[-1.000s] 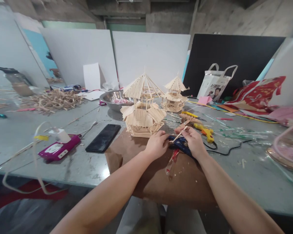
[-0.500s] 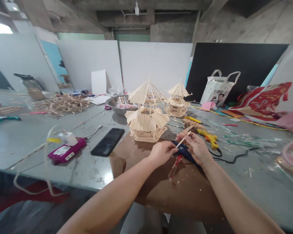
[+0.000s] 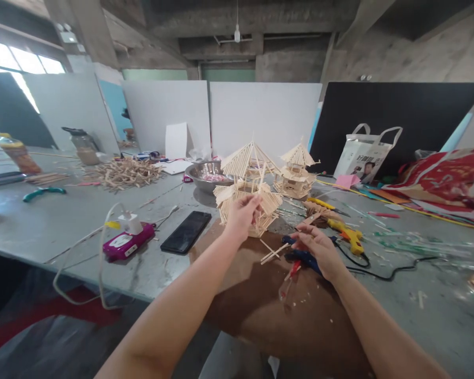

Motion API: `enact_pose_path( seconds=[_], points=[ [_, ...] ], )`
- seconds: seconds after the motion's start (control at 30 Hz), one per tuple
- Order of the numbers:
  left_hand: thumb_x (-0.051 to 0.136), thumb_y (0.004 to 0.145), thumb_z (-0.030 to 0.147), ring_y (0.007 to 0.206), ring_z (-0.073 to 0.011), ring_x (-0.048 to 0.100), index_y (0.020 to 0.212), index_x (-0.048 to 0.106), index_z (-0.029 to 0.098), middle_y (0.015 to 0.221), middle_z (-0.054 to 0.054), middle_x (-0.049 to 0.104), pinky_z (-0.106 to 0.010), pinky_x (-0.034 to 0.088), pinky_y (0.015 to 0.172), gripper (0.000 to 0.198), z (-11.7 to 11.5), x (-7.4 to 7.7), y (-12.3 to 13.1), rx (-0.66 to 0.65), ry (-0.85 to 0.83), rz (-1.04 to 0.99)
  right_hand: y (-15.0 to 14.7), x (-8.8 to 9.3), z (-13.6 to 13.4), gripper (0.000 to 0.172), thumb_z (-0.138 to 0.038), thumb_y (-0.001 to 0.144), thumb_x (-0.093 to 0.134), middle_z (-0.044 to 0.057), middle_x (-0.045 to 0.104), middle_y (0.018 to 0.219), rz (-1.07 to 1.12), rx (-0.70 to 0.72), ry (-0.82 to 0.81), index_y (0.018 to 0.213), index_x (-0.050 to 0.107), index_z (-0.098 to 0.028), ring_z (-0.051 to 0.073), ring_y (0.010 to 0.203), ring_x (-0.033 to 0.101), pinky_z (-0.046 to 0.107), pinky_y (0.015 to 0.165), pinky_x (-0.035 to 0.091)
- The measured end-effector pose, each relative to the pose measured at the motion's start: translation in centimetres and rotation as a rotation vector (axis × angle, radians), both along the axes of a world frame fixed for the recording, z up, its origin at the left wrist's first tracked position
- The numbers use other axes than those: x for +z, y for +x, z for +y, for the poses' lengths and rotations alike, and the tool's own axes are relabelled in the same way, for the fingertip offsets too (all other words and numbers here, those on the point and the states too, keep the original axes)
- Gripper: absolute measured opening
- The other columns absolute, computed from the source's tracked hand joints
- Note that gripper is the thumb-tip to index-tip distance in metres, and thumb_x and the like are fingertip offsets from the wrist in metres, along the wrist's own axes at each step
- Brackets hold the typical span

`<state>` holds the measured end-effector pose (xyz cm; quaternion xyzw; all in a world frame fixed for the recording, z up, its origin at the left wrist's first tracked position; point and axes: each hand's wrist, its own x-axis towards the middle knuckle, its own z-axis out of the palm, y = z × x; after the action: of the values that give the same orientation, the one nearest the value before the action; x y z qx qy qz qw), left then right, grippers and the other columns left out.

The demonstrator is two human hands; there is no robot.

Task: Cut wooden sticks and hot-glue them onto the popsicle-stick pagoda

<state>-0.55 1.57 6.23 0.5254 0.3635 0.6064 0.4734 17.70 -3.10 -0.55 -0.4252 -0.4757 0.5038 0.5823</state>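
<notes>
My left hand [image 3: 243, 216] is raised in front of a pavilion model [image 3: 231, 202] built of pale wooden sticks. Its fingers are pinched together, and a thin wooden stick [image 3: 262, 176] appears to rise from them toward the peaked roof; the hand hides part of the lower tier. Over the brown board [image 3: 253, 300], my right hand [image 3: 316, 247] hovers with curved fingers apart, holding nothing I can see. Below it lies a blue-handled tool [image 3: 304, 259] with a red part, partly covered. Crossed loose sticks [image 3: 273, 253] rest on the board between both hands.
A second pavilion [image 3: 294, 179] and a metal bowl [image 3: 205, 176] stand behind. Right are a yellow glue gun [image 3: 349, 237] with a black cord and a yellow knife [image 3: 324, 205]. Left are a phone [image 3: 186, 231], a purple power strip [image 3: 128, 242] and a heap of sticks [image 3: 122, 173].
My left hand has moved up and left from the right hand to the pavilion. The right hand has let go of the stick both held. The view has shifted, uncovering crossed sticks.
</notes>
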Motion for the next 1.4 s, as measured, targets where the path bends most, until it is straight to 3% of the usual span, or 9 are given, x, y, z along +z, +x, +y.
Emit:
enact_pose_path(
  seconds=[0.13, 0.37, 1.17, 1.4],
  points=[
    [0.061, 0.061, 0.031, 0.028, -0.0013, 0.033, 0.061, 0.055, 0.012, 0.046, 0.004, 0.048, -0.016, 0.02, 0.029, 0.02, 1.3, 1.9, -1.0, -0.011, -0.04, -0.103, 0.1, -0.2, 0.0, 0.033, -0.037, 0.06, 0.065, 0.0, 0.063, 0.071, -0.006, 0.026, -0.016, 0.084, 0.052, -0.018, 0.009, 0.053, 0.055, 0.023, 0.056, 0.042],
    [0.062, 0.059, 0.027, 0.028, -0.0016, 0.034, 0.06, 0.056, 0.012, 0.046, 0.003, 0.049, -0.017, 0.02, 0.029, 0.017, 3.0, 3.0, -1.9, -0.035, -0.145, -0.133, 0.0, 0.0, -0.3, 0.028, -0.037, 0.062, 0.064, 0.0, 0.061, 0.068, -0.061, 0.064, -0.023, 0.079, 0.055, -0.017, 0.009, 0.051, 0.053, 0.023, 0.053, 0.042],
    [0.065, 0.057, 0.022, 0.026, -0.0013, 0.032, 0.062, 0.053, 0.014, 0.045, 0.004, 0.05, -0.018, 0.017, 0.03, 0.016, 5.1, 3.7, -2.2, -0.062, -0.279, -0.256, -0.2, 0.4, -0.5, 0.029, -0.04, 0.059, 0.065, 0.001, 0.061, 0.065, -0.109, 0.083, -0.041, 0.074, 0.058, -0.017, 0.009, 0.049, 0.053, 0.025, 0.054, 0.042],
    [0.068, 0.053, 0.023, 0.029, -0.002, 0.034, 0.062, 0.052, 0.014, 0.046, 0.004, 0.05, -0.017, 0.018, 0.029, 0.021, 5.4, 3.3, -2.8, -0.128, -0.229, -0.168, -0.3, 0.4, -0.5, 0.03, -0.041, 0.058, 0.065, 0.001, 0.062, 0.066, -0.121, 0.081, -0.031, 0.075, 0.059, -0.017, 0.011, 0.05, 0.053, 0.026, 0.054, 0.042]
  ],
)
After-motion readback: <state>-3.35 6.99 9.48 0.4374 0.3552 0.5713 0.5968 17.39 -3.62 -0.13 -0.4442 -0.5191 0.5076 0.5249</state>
